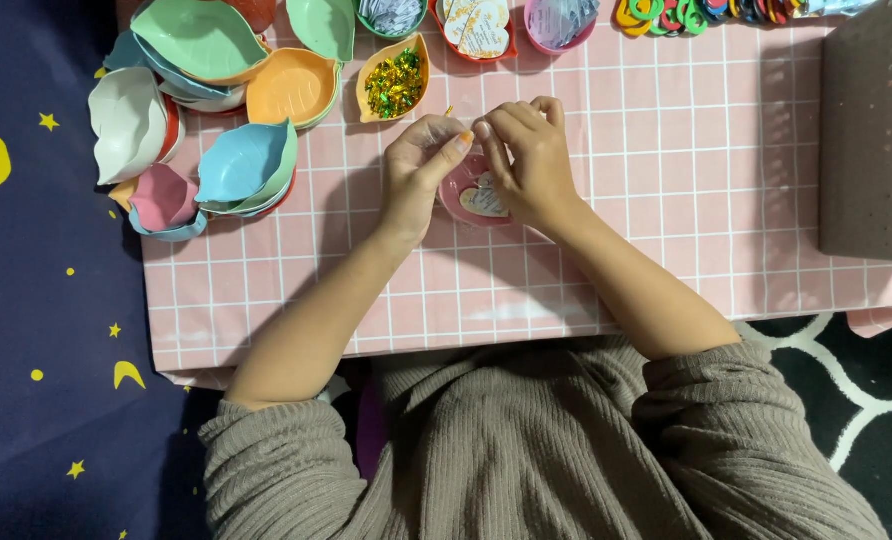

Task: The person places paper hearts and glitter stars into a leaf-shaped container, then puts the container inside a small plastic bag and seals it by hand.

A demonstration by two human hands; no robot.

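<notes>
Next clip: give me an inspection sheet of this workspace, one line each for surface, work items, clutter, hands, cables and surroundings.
Surface: low table under a pink grid-pattern cloth.
Work items: small pink dish with a heart-shaped card, lying beneath both hands.
Clutter: pile of leaf-shaped bowls at upper left; orange bowl of gold foil pieces; more filled dishes and coloured rings along the far edge.
Hands: left hand and right hand meet fingertip to fingertip above the dish; whether they pinch anything is too small to tell.
Cables: nothing seen.
Surroundings: brown perforated bin at right; navy moon-and-star fabric at left; black-and-white rug.
</notes>
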